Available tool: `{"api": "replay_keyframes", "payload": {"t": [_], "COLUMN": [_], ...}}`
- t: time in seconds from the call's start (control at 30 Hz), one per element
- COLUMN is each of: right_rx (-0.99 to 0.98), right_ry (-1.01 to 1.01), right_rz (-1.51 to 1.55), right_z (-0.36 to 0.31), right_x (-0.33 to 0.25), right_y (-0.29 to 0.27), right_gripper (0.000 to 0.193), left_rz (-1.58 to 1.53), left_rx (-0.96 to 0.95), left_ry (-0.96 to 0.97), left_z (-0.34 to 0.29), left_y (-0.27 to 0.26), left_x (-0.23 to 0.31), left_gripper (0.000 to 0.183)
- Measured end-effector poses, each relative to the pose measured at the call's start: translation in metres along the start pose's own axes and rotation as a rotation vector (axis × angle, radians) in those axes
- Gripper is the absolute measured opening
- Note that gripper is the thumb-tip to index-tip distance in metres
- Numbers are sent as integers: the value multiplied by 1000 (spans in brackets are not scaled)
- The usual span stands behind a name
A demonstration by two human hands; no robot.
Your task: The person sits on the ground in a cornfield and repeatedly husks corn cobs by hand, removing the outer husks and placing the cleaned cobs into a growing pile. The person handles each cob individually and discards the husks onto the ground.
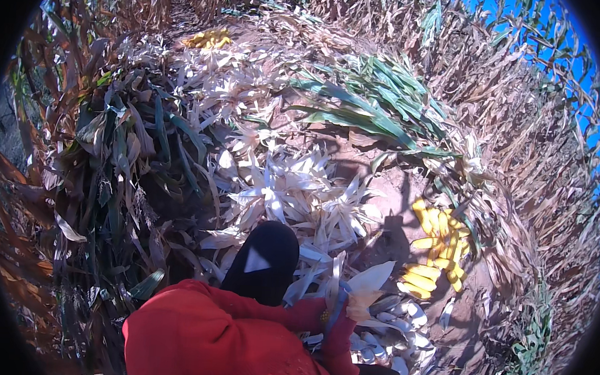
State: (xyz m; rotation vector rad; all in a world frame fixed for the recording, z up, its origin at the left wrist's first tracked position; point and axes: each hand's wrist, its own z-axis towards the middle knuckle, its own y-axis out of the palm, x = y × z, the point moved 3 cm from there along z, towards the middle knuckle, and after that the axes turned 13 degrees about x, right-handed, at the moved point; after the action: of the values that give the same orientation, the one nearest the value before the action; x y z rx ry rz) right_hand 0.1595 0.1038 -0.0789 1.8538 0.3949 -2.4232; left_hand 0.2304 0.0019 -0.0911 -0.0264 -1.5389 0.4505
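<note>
Dry maize field under blue sky; bare earth strewn with pale stripped husks [293, 187] and cut green stalks [372, 106]. A pile of husked yellow cobs [436, 245] lay to the right, within easy toss. One red-gloved hand [337, 325], which one I could not tell, was closed around a partly husked ear [362, 296], husk leaves splayed outward. Other hand not seen. Black shoe [265, 260] rested among the husks.
</note>
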Motion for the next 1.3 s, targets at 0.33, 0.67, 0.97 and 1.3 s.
{"api": "replay_keyframes", "payload": {"t": [0.33, 0.67, 0.97, 1.3], "right_rx": [-66, -392, -248, -280], "right_ry": [318, 506, 61, 238], "right_rz": [617, 1814, 501, 476], "right_z": [6, 23, 86, 100], "right_x": [-49, -101, -12, 7], "right_y": [-4, -15, -152, -72], "right_gripper": [50, 50, 46, 63], "left_rz": [-196, -294, -368, -982], "left_rx": [-337, -406, -163, -355], "left_ry": [-84, 233, 98, -443], "left_z": [28, 44, 199, 231], "left_y": [-2, 21, -53, 29], "left_x": [10, -8, 105, 108], "left_gripper": [58, 61, 35, 39]}}
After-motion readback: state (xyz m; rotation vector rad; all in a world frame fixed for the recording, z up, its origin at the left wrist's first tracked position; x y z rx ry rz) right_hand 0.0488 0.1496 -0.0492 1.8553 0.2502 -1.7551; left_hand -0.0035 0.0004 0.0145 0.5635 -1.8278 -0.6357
